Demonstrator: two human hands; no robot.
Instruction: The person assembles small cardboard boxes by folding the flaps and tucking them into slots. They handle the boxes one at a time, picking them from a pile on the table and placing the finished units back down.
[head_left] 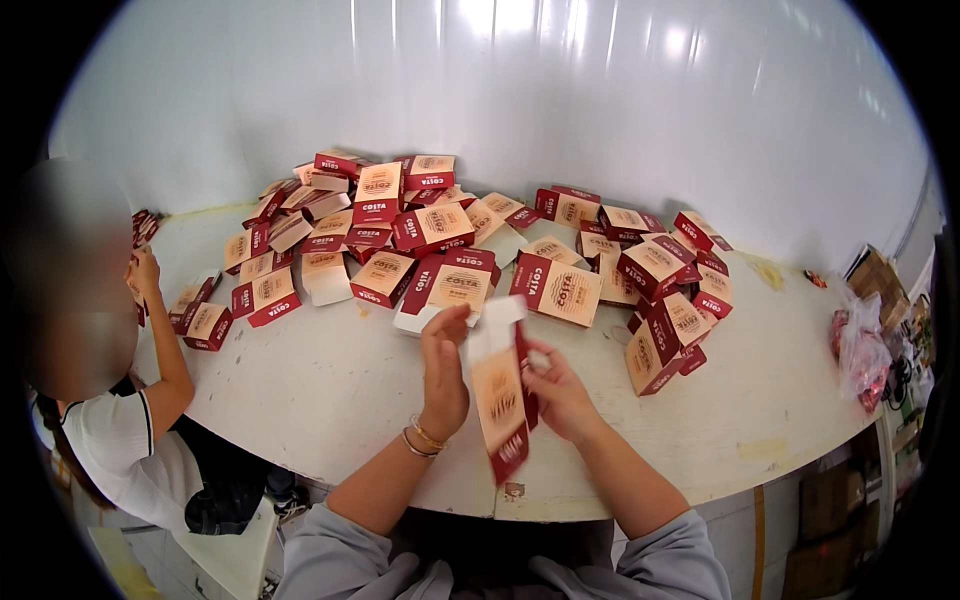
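A small cream and dark-red carton (497, 395) stands tilted above the table's near edge, blurred by motion, with a white flap showing at its top. My right hand (562, 395) grips its right side between thumb and fingers. To the left of the carton is my left hand (443, 375), its fingers stretched upward and not wrapped round anything. Whether the left palm touches the carton I cannot tell. Just beyond my hands lie a larger-looking carton (450, 285) and another one on its side (558, 290), both in the same colours.
A heap of similar cartons (378, 190) spreads over the back of the white table (360, 385), with a smaller pile (665, 340) at right. A co-worker (120, 420) sits at left, holding something small. A plastic bag (862, 350) hangs by the right edge. A white wall (600, 110) rises behind.
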